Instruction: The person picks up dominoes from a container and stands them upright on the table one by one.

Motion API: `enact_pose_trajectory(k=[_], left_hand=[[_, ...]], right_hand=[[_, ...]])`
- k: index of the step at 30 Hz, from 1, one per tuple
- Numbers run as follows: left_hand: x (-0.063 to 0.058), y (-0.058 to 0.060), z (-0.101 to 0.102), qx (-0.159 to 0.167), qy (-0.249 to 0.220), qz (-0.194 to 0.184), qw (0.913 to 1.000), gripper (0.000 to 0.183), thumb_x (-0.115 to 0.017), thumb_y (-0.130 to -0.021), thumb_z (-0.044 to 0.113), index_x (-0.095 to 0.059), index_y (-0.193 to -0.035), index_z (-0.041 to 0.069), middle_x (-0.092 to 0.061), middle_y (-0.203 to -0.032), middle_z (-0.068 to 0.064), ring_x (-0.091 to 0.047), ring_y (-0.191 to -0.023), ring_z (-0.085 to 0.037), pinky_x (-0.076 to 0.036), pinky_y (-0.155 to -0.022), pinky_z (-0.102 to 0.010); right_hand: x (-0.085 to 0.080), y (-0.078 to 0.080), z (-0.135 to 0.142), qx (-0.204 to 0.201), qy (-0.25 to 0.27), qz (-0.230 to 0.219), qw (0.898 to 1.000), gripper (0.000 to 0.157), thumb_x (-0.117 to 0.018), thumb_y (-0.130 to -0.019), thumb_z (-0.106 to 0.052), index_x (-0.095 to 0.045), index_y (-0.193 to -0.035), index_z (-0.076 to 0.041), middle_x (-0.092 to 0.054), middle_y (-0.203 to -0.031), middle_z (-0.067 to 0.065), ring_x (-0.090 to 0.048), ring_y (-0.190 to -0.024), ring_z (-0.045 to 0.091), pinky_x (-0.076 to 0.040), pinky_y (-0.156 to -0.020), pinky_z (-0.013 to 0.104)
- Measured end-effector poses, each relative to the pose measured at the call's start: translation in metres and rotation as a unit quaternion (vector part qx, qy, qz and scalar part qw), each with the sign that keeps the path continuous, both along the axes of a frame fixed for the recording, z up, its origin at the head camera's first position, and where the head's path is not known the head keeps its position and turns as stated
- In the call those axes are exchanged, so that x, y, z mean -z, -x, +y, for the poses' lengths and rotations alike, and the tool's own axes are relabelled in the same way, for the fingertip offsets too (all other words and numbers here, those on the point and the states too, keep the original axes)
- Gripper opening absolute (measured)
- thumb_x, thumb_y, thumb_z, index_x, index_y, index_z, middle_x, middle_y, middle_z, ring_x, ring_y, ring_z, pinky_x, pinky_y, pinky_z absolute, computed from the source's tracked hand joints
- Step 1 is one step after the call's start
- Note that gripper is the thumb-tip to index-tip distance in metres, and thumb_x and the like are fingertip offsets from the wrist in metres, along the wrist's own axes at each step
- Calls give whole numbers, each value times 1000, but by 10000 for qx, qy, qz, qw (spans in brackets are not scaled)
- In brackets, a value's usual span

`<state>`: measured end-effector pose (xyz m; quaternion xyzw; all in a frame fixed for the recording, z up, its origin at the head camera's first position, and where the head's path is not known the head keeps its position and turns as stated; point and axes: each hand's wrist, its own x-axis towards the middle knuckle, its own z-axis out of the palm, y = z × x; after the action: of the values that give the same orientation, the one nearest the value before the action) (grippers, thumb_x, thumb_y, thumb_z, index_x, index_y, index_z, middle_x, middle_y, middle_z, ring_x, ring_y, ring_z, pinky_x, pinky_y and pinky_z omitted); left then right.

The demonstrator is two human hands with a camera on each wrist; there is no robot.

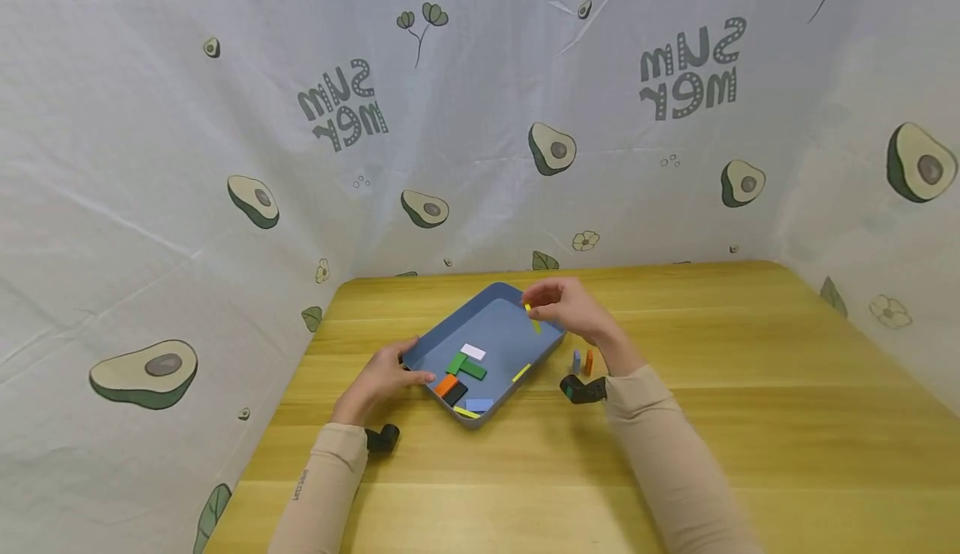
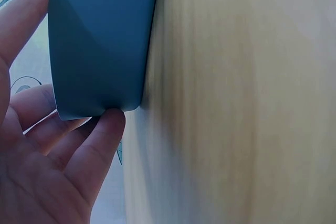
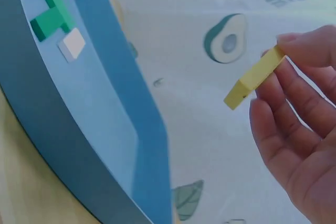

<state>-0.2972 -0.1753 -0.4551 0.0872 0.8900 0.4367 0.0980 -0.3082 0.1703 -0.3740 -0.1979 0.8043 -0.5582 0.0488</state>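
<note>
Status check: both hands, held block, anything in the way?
Right hand pinches yellow block, raised apart from blue tray. Left hand grips tray's left corner. No obstruction visible between block and tray.

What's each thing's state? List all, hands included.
blue tray: open-topped, gripped at its left corner
left hand: gripping that corner
right hand: raised, pinching the held yellow block
held yellow block: aloft, slanting
white block: in tray
green blocks: in tray, touching
inner orange block: in tray
black block: in tray
inner blue block: in tray
inner yellow blocks: in tray, apart
outer blue block: upright
outer orange block: upright
</note>
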Motion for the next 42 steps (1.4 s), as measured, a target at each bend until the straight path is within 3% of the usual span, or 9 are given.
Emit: enact_pose_trajectory(k=[7, 16, 20, 28, 42], left_hand=[[-1, -1, 0, -42, -51, -4, 10000, 89, -83, -83, 28, -36, -155, 4, -38, -159, -19, -36, -147, -37, -34, -118, -53], [-1, -1, 0, -83, -94, -56, 9999, 89, -83, -83, 27, -36, -155, 6, -37, -159, -19, -34, -148, -37, -32, -119, -53], [-1, -1, 0, -48, -73, -27, 10000, 90, -84, -82, 28, -36, -155, 4, -37, -159, -19, -34, -148, -38, -32, -119, -53], [0, -1, 2, -50, -47, -16, 10000, 89, -83, -83, 26, -36, -155, 4, -37, -159, -20, -34, -147, -38, -33, -118, -54], [0, 0, 1, 17, -33, 63, 10000, 90, -84, -82, 28, -37, -154, 2, -39, -158, -20, -36, -146, -38, -34, -117, -52]], right_hand=[[-3, -13, 33, 94, -1, 254, 9996, 29, -65, -93, 2, -62, -120, 13, -65, -120, 24, -64, -98, 10, -56, -82, 21], [11, -28, 80, 400, -41, 113, 9991, 30, -66, -93, 1, -60, -119, 14, -65, -105, -6, -62, -95, 4, -55, -83, 20], [21, -33, 95, 515, -74, -56, 9986, 31, -67, -93, 0, -59, -119, 14, -65, -106, -3, -62, -95, 4, -55, -83, 19], [46, -31, 108, 511, -507, -366, 9967, 31, -65, -94, 3, -57, -122, 14, -59, -124, 29, -61, -97, 7, -57, -85, 23], [79, -18, 112, 280, -383, -657, 9967, 31, -63, -90, 11, -57, -119, 17, -59, -123, 31, -61, -99, 12, -57, -81, 21]])
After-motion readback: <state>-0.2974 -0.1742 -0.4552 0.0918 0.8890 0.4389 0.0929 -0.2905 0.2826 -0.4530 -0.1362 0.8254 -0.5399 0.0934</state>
